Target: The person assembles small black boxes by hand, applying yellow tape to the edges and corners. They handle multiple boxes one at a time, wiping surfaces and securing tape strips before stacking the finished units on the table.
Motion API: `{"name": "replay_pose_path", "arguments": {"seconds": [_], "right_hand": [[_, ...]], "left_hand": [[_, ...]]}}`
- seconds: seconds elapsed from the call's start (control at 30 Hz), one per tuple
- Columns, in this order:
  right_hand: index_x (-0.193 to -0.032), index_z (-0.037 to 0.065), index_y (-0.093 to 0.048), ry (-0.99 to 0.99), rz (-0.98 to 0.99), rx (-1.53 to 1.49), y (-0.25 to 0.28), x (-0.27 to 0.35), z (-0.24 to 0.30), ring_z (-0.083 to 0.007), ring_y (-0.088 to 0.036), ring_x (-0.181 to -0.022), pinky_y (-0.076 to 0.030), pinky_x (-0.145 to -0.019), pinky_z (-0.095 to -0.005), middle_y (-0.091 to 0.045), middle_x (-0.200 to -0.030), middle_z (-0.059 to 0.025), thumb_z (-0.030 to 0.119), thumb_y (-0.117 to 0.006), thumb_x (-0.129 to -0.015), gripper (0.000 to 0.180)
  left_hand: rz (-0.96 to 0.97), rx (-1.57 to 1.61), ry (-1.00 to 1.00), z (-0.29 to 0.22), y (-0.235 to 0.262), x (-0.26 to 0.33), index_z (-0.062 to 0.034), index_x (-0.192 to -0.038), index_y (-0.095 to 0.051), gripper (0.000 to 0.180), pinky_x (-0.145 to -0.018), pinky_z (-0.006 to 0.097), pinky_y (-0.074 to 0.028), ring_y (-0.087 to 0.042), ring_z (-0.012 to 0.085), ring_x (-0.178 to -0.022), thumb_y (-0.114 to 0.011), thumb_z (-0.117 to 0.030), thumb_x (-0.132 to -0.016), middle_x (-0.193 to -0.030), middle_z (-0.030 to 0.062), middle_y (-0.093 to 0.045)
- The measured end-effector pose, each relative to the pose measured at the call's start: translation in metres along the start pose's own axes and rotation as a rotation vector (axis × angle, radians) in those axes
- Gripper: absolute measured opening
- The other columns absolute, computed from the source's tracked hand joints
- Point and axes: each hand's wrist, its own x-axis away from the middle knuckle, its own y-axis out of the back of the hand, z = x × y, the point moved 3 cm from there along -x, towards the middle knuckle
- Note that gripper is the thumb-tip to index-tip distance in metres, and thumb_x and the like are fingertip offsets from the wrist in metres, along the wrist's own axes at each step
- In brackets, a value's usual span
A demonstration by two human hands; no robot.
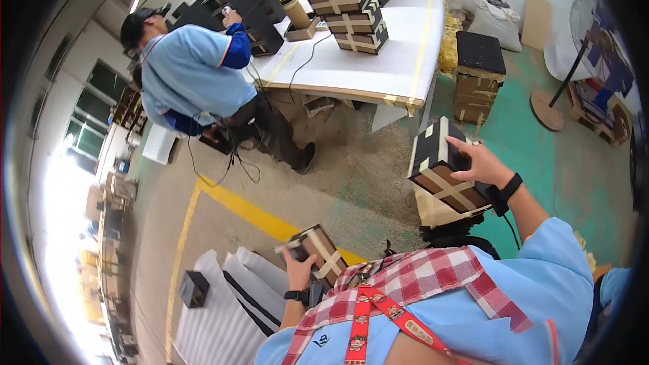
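Note:
My left hand (298, 272) grips a small box (326, 255) with brown sides and crossed strips of beige tape, low by my left side. My right hand (481, 163) is closed over the edge of another black-and-brown taped box (434, 152), fingers on its top and thumb along its side. That second box sits on a pale, boxy support (433, 208) to my right. Both wrists carry black bands. Part of the left box is hidden by my hand.
A white-topped table (405, 44) ahead bears stacked taped boxes (348, 15) and dark boxes. Left of it stands a co-worker (189, 67) in light blue, near hanging cables. White foam sheets (209, 318) carry a small black box (194, 288). A black-topped stool (481, 54) and fan (546, 109) stand right.

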Motion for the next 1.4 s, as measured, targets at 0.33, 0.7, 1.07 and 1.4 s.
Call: {"name": "replay_pose_path", "arguments": {"seconds": [0.33, 0.7, 1.07, 1.4], "right_hand": [[-0.133, 0.014, -0.043, -0.349, 0.008, 0.053, 0.014, -0.055, -0.008, -0.0331, -0.058, -0.075, -0.046, -0.072, -0.0367, -0.06, -0.082, -0.0198, 0.021, -0.073, -0.062, 0.078], [-0.132, 0.017, -0.045, -0.316, -0.183, 0.012, 0.042, -0.174, -0.063, -0.034, -0.058, -0.074, -0.046, -0.071, -0.0383, -0.06, -0.082, -0.0204, 0.02, -0.074, -0.059, 0.079], [-0.13, 0.013, -0.048, -0.48, -0.285, 0.028, 0.067, -0.198, -0.072, -0.0313, -0.051, -0.063, -0.043, -0.064, -0.0352, -0.055, -0.073, -0.0189, 0.019, -0.073, -0.061, 0.074], [-0.129, 0.01, -0.05, -0.201, -0.297, 0.094, 0.187, -0.378, -0.01, -0.0169, -0.058, -0.083, -0.045, -0.081, -0.0298, -0.064, -0.098, -0.0114, 0.021, -0.072, -0.062, 0.071]], "left_hand": [[0.33, -0.45, -0.787, -0.246, -0.042, -0.173, -0.0149, -0.144, -0.021, 0.095, -0.076, 0.042, -0.046, -0.056, 0.0359, -0.091, -0.073, -0.015, -0.064, -0.093, 0.018, -0.059], [0.393, -0.683, -1.328, -0.386, -0.133, -0.293, -0.0189, -0.139, -0.032, 0.088, -0.073, 0.039, -0.046, -0.056, 0.0295, -0.09, -0.071, -0.007, -0.061, -0.091, 0.0122, -0.055], [0.51, -0.803, -1.506, -0.443, -0.234, -0.399, -0.0257, -0.138, -0.035, 0.079, -0.066, 0.039, -0.044, -0.055, 0.0261, -0.08, -0.061, -0.001, -0.068, -0.083, 0.009, -0.053], [0.652, -0.761, -1.678, -0.44, -0.296, -0.448, -0.0329, -0.14, -0.032, 0.07, -0.067, 0.038, -0.033, -0.051, 0.0196, -0.082, -0.054, -0.006, -0.078, -0.082, 0.0042, -0.05]]}}
